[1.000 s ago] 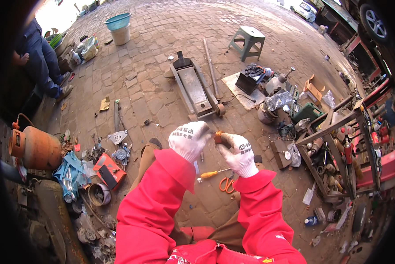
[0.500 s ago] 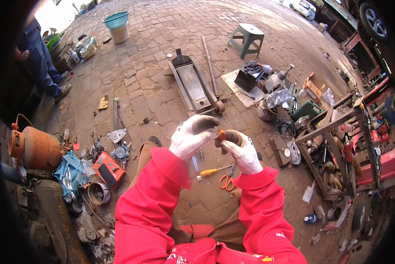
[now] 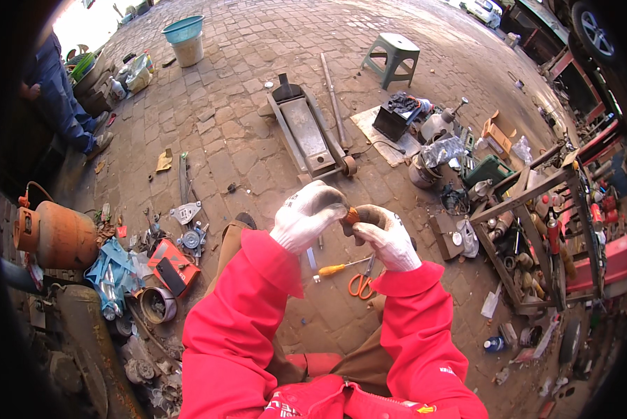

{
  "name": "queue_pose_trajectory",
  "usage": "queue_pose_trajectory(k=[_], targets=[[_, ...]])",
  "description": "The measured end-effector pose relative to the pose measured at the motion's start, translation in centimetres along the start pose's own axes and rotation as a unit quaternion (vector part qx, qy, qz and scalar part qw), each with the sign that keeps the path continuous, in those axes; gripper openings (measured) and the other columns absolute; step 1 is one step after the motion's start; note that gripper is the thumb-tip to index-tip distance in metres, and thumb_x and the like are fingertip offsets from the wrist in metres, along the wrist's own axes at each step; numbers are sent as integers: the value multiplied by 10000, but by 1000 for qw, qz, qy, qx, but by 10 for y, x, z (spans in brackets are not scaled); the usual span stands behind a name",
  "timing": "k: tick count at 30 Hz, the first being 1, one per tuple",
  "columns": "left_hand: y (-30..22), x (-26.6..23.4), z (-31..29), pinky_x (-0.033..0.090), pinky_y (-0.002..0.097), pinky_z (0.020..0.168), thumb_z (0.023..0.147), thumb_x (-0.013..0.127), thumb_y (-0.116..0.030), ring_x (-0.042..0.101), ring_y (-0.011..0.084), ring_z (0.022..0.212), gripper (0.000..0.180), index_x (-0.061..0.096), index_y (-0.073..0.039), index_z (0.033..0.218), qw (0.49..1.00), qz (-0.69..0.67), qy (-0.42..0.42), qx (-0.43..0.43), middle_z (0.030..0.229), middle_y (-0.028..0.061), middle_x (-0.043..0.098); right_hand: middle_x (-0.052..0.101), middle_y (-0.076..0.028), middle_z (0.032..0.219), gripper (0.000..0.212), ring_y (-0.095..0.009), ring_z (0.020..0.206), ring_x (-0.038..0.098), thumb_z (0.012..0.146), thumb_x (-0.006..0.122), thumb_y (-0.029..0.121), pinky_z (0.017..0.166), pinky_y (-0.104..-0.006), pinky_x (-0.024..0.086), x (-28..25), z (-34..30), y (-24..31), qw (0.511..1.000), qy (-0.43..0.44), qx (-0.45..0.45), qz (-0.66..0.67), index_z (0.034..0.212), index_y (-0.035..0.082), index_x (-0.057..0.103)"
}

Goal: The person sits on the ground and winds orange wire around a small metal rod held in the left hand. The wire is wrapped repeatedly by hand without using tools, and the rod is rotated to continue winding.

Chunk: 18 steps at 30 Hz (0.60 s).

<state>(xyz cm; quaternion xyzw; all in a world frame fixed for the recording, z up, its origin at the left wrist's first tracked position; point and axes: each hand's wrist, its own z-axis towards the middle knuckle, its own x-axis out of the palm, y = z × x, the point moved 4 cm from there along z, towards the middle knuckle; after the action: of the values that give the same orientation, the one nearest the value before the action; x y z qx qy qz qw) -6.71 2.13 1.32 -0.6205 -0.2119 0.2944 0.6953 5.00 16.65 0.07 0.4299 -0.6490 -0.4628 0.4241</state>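
Note:
Both hands, in white knit gloves with dark palms, meet in front of my knees. Between them is a small orange-brown piece (image 3: 352, 216), possibly ribbed; its kind is too small to make out. My left hand (image 3: 305, 216) pinches it from one side with thumb and fingers. From the other side, the curled fingers of my right hand (image 3: 391, 239) grip it too and partly hide it. On the bricks below lie a screwdriver with a yellow handle (image 3: 332, 269) and orange-handled scissors (image 3: 360, 285), both out of my hands' reach of contact.
A floor jack (image 3: 301, 129) stands ahead, beside a long metal bar (image 3: 333, 98). At left are an orange gas cylinder (image 3: 65, 234), a red box (image 3: 172, 269) and loose parts. A cluttered metal frame (image 3: 523, 202) stands at right; farther off is a plastic stool (image 3: 393, 59).
My right hand has turned slightly and its fingers have shifted around the orange-brown piece. The left hand stays almost in place, still pinching it.

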Motion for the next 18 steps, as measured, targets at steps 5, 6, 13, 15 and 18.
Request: queue_pose_trajectory(k=[5, 6, 13, 15, 18], targets=[[10, 8, -1, 478, 266, 761, 897, 645, -119, 589, 124, 833, 178, 642, -5, 1035, 980, -173, 14, -94, 914, 38, 643, 713, -59, 955, 279, -116, 843, 652, 873, 645, 130, 694, -250, 490, 4, 0, 7, 999, 17, -25, -15, 1123, 6, 640], [12, 8, 0, 476, 262, 745, 902, 647, -132, 586, 119, 821, 188, 644, -6, 1041, 970, -222, 22, -99, 908, 36, 641, 713, -56, 957, 277, -113, 846, 652, 875, 643, 127, 699, -250, 492, 5, 1, 9, 999, 25, -32, -15, 1125, 7, 640], [35, -1, 11, 523, 276, 711, 964, 608, -291, 598, 111, 803, 414, 555, -27, 1278, 918, -338, -88, -188, 943, 25, 608, 709, -37, 963, 258, -90, 865, 644, 898, 628, 97, 720, -229, 495, 9, -1, 17, 999, -8, -33, -32, 1142, 15, 638], [31, 12, 8, 518, 282, 774, 961, 613, -306, 603, 111, 860, 444, 544, -24, 1296, 936, -323, -35, -132, 971, 22, 616, 708, -26, 958, 246, -75, 844, 631, 907, 626, 87, 713, -218, 480, 9, -1, 16, 999, -25, -16, -42, 1143, 18, 636], [27, 25, 3, 498, 268, 840, 948, 630, -308, 609, 116, 941, 479, 535, -10, 1311, 943, -302, 65, -124, 1075, 47, 642, 678, -94, 1077, 257, -152, 996, 640, 919, 607, 37, 896, -293, 508, 11, -4, 20, 1000, -5, -17, -24, 1162, -45, 608]])
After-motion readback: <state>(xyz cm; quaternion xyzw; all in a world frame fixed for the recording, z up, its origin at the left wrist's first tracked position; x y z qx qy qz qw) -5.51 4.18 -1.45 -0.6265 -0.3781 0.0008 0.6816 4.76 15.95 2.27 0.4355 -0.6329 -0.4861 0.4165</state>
